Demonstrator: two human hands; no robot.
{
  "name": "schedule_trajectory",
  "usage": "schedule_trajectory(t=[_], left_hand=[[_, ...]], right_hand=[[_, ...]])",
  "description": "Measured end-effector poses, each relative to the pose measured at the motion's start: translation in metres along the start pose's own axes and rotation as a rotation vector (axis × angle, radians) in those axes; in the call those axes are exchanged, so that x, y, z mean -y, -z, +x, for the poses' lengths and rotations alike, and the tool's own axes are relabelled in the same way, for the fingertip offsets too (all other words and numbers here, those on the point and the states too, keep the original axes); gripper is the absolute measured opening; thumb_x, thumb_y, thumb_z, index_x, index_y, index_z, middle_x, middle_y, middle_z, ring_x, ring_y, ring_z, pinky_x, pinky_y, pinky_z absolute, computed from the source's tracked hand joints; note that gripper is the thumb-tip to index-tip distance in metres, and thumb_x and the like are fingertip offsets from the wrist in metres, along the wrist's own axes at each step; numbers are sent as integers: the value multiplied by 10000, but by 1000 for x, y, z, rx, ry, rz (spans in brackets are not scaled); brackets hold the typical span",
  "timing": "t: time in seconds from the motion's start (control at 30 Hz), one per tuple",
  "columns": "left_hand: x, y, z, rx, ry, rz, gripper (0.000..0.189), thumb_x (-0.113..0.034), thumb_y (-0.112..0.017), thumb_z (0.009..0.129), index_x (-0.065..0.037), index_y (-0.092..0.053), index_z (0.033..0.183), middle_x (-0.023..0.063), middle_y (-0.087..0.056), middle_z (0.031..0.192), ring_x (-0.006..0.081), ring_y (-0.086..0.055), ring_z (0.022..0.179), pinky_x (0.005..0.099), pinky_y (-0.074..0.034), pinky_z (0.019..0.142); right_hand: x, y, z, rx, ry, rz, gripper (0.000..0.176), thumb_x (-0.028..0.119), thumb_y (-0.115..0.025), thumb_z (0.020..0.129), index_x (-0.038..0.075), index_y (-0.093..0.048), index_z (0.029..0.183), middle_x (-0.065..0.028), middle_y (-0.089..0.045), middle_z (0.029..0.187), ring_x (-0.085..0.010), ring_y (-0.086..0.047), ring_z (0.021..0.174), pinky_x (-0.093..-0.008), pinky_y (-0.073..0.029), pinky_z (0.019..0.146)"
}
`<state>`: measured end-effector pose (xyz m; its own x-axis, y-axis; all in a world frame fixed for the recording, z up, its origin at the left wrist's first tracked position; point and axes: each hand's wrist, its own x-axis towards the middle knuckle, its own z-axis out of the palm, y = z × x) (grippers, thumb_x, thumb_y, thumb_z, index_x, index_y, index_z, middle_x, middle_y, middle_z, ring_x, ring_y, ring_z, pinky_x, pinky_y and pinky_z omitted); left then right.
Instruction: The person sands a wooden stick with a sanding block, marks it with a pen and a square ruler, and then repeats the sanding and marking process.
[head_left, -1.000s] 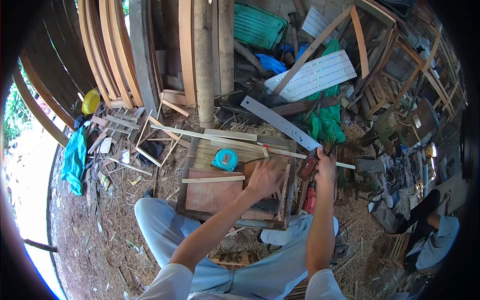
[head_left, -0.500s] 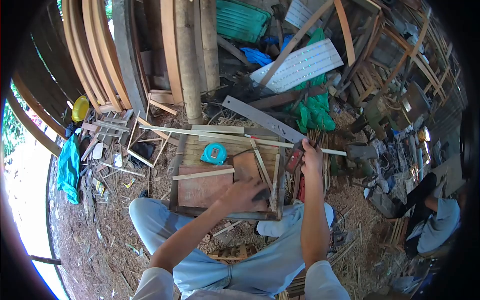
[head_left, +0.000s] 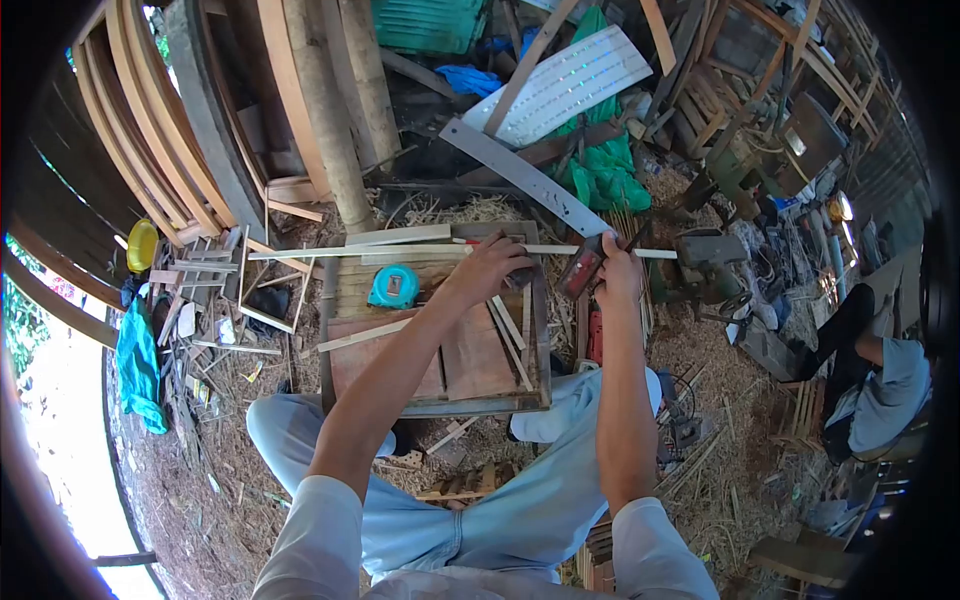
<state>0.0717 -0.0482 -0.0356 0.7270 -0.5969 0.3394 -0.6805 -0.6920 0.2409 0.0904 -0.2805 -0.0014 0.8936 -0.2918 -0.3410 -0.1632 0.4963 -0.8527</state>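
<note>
My right hand [head_left: 618, 272] is wrapped round the dark red handle of a handsaw [head_left: 520, 178], whose long grey blade points up and left. A long thin wooden strip [head_left: 400, 249] lies across the worktable [head_left: 535, 370] and passes by the handle. My left hand [head_left: 488, 268] is over the strip, fingers curled on a small dark block [head_left: 520, 277]; its exact kind I cannot tell. A red-tipped pencil [head_left: 464, 240] shows beside these fingers. The turquoise tape measure [head_left: 393, 287] rests on the table, left of my left hand. Short wooden strips [head_left: 508, 342] lie near its right side.
Green plastic sheeting [head_left: 610, 170] and a white perforated panel [head_left: 570, 85] lie beyond the table. Wooden frames [head_left: 150, 120] lean at the left. A vise-like metal tool [head_left: 710, 255] stands to the right. Another person [head_left: 885, 385] sits at far right. Shavings cover the floor.
My left hand has moved up and away from the lower table onto the long strip, carrying the dark block. The short strips have shifted. The saw stays in my right hand.
</note>
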Motion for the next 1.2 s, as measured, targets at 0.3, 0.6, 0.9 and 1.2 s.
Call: schedule_trajectory(t=[0.3,0.6,0.9,1.2], left_hand=[[-43,57,-74,-325,144,-104,452,74,-640,758,-54,-659,1191,132,-640,1186,345,-604,1099,480,-466,1022],[-57,105,-263,-947,1268,-574,317,-229,-622,1006,-28,-463,1194,125,-591,1097,178,-607,889,321,-520,740],[-87,100,-299,-1285,1284,-1258,309,-94,-727,913,-10,-542,1146,95,-676,979,155,-657,863,295,-550,697],[-88,118,-297,-1040,1486,-1166,235,-172,-802,862,-17,-659,967,37,-674,784,103,-613,669,253,-495,633]], right_hand=[[-16,-11,-14,155,-108,-116,116,174,-723,935,100,-645,979,87,-450,625,-39,-325,464,-229,-262,437],[-83,-39,-99,599,-238,-545,167,252,-739,925,112,-725,1015,98,-595,777,3,-404,563,-193,-271,477],[-89,-40,-123,630,-88,-735,280,181,-722,932,-20,-696,1125,-16,-693,908,-78,-607,803,-232,-471,746],[-95,-30,-130,560,-163,-707,232,149,-708,935,-6,-670,1103,-4,-672,864,-55,-594,787,-212,-452,739]])
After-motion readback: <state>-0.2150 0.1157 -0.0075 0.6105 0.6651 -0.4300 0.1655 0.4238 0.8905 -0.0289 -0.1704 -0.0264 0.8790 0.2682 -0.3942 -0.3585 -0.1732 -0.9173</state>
